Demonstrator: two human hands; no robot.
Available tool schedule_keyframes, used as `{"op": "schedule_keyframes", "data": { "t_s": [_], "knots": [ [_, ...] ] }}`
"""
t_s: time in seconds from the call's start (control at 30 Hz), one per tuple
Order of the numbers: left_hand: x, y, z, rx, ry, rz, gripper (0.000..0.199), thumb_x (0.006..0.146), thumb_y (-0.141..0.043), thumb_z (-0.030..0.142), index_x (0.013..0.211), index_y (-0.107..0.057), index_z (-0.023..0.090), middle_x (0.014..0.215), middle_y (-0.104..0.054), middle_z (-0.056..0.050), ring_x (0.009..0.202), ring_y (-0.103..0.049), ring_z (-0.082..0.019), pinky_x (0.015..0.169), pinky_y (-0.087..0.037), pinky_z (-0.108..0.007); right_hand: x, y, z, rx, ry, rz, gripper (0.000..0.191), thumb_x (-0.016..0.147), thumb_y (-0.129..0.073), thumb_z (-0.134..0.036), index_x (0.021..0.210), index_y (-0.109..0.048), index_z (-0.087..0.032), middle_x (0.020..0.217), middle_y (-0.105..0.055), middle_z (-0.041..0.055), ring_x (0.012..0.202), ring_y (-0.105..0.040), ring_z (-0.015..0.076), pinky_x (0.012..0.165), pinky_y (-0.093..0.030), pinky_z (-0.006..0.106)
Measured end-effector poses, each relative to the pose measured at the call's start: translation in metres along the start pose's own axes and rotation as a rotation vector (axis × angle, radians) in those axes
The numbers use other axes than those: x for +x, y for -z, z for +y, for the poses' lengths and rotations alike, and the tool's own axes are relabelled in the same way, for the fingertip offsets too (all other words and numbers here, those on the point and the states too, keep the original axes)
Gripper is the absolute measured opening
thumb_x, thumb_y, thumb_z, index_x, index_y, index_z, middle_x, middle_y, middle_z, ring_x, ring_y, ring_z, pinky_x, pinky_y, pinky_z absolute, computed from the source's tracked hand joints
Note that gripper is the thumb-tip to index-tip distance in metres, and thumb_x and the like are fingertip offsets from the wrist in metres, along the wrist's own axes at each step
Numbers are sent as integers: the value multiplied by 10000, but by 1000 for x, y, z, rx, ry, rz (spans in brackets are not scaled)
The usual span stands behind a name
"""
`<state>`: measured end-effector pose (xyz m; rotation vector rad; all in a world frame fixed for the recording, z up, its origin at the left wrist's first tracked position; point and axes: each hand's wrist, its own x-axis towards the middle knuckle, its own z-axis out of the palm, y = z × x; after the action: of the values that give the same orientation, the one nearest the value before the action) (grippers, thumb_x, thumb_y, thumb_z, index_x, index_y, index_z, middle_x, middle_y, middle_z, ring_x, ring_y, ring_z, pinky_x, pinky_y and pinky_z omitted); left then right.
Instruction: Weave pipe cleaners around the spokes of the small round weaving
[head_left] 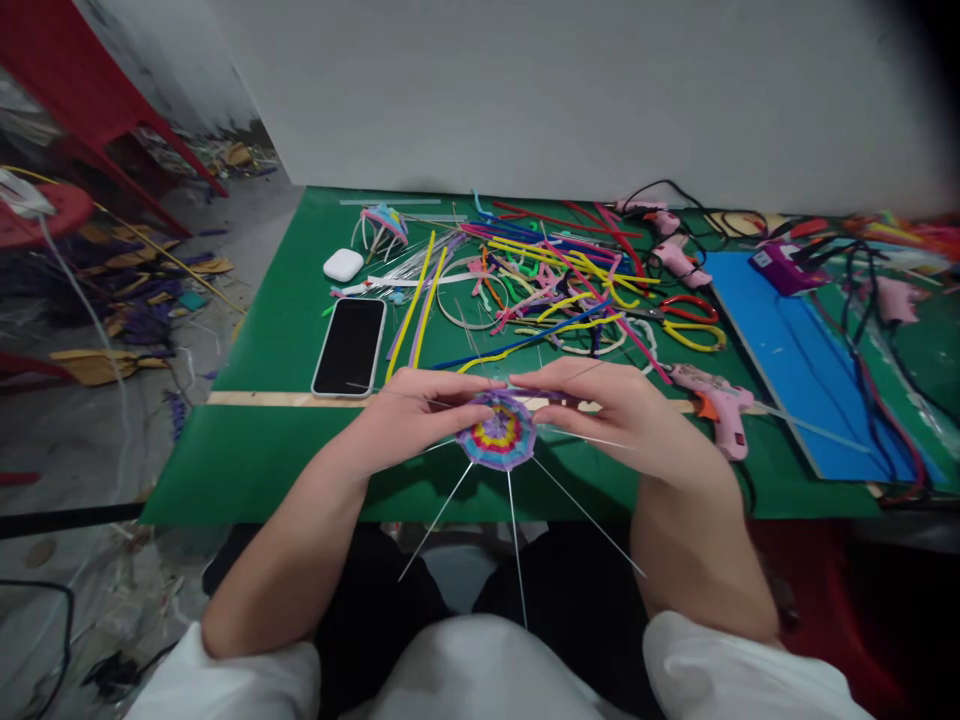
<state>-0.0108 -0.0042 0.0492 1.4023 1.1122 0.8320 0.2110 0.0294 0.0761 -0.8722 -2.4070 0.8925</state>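
Note:
A round woven disc (498, 432) with purple, yellow, red and blue rings is held up over the near edge of the green table (262, 460). Several thin white spokes stick out of it, some pointing down toward the lap. My left hand (420, 405) pinches the disc's upper left side between thumb and fingers. From the other side, my right hand (600, 400) grips the upper right rim, where a purple strip (551, 394) runs between its thumb and fingers. Both hands' fingertips nearly meet at the disc's top edge.
Behind the hands lie a phone (350, 347), a white case (343, 264), a pile of coloured pipe cleaners (555, 270) and scissors (686, 308). A pink glue gun (720, 405) rests at the right, beside a blue board (795, 370) with cables.

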Motion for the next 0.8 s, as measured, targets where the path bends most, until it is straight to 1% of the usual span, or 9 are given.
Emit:
{"op": "schedule_keyframes", "data": {
  "t_s": [0.13,0.27,0.43,0.63,0.73,0.8],
  "knots": [
    [1,-1,0,9,1,29,296,710,-687,293,973,-694,157,897,-711,-47,806,-665,-180,704,-547,-234,4,-12,-1,55,27,93,249,826,-577,-288,1048,-656,-207,960,-701,40,853,-641,149,749,-499,250],
    [2,-1,-1,13,-29,60,284,700,-697,315,935,-674,157,824,-706,-36,754,-668,-166,660,-547,-228,7,-18,2,66,44,184,193,807,-603,-257,966,-687,-188,877,-714,34,770,-649,136,682,-502,228],
    [4,-2,-3,-3,-86,106,225,684,-717,269,866,-631,168,793,-684,-9,744,-664,-137,654,-537,-198,10,-18,4,81,2,187,176,803,-607,-249,934,-698,-176,870,-715,41,765,-647,144,675,-495,242],
    [6,-2,-7,17,-155,134,226,677,-724,265,848,-617,165,801,-662,-3,707,-655,-121,630,-538,-193,11,-19,4,130,-66,171,164,804,-606,-253,919,-704,-191,851,-712,28,743,-643,142,648,-488,240],
    [7,-1,-8,25,-168,134,243,666,-733,262,852,-611,164,808,-658,-3,686,-653,-119,608,-540,-192,11,-20,6,165,-65,170,168,807,-603,-260,927,-702,-196,863,-710,28,756,-645,145,659,-495,245],
    [7,-1,-8,21,-163,129,257,653,-742,251,853,-606,165,804,-663,-4,705,-657,-127,622,-545,-195,12,-21,9,183,-31,169,173,804,-610,-259,938,-699,-197,873,-706,31,781,-640,145,688,-496,251]
  ]
}}
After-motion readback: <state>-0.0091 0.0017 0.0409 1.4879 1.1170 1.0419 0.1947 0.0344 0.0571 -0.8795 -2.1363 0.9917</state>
